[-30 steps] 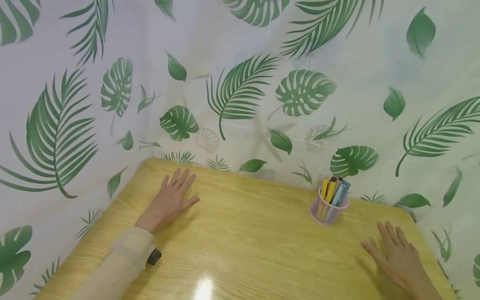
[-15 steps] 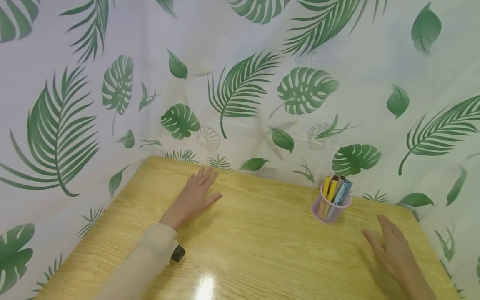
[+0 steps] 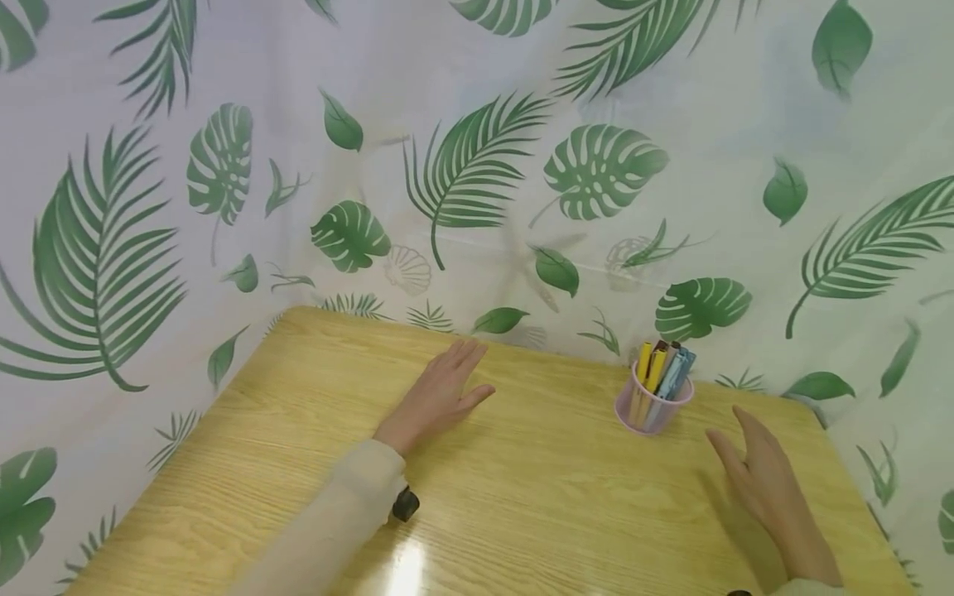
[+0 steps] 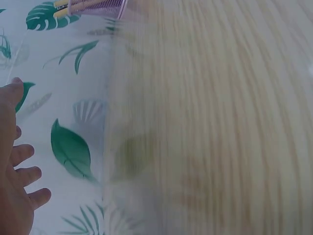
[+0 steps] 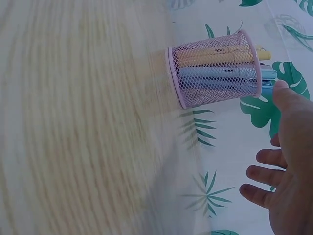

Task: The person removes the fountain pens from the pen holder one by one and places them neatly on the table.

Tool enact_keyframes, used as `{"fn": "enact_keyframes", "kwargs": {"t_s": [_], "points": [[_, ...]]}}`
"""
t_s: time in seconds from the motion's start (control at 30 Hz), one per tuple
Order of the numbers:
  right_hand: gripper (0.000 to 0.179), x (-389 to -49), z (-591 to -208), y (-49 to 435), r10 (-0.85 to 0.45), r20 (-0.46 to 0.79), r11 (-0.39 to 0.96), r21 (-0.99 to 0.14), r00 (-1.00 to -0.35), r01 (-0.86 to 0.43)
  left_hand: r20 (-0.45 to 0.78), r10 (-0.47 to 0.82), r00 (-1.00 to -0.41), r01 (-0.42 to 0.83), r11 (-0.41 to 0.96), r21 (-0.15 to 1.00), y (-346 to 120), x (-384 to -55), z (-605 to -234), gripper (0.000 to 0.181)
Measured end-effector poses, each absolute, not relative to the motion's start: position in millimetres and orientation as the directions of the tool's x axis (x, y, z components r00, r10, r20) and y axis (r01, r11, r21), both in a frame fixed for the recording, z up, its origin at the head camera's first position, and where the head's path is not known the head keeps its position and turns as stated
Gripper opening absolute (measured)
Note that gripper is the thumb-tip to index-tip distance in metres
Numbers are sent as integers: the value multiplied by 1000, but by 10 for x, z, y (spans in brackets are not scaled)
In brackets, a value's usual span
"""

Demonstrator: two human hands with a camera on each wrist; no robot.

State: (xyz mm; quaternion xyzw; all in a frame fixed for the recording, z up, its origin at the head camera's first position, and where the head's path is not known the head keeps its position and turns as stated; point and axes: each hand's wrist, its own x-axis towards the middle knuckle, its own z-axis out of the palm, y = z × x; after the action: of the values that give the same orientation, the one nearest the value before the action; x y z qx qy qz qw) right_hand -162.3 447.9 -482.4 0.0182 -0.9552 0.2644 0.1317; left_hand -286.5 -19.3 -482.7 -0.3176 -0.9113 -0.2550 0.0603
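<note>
Fingers [image 3: 753, 429] extended, nothing gripped by left hand [image 3: 432, 399] or right hand [image 3: 769, 488]; upright pen cup [image 3: 652, 407] is seated near back of table [image 3: 551, 497], left of right fingertips, untouched, right hand nearer.

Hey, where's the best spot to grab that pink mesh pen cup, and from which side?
Probably around the middle of the pink mesh cup's round wall, coming from its right with the right hand, the nearer one, thumb already apart from the fingers. The cup stands upright, and the pens stick out above the rim, so a hold below it should avoid them.
</note>
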Motion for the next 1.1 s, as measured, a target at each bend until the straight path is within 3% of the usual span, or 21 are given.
{"fn": "enact_keyframes", "kwargs": {"t_s": [0.47, 0.77, 1.1], "points": [[66, -1842, -4777, 4296, 60, 269, 809, -578, -961, -111, 267, 557, -787, 595, 567, 570, 453, -2881, -4918, 64], [62, -1991, -4804, 4233, 101, 280, 765, -635, -955, -105, 196, 532, -824, 480, 471, 740, 747, -2822, -4895, 65], [62, -2115, -4843, 4174, 162, 261, 720, -691, -951, -67, 201, 516, -833, 444, 405, 799, 945, -2783, -4937, 59]]}}
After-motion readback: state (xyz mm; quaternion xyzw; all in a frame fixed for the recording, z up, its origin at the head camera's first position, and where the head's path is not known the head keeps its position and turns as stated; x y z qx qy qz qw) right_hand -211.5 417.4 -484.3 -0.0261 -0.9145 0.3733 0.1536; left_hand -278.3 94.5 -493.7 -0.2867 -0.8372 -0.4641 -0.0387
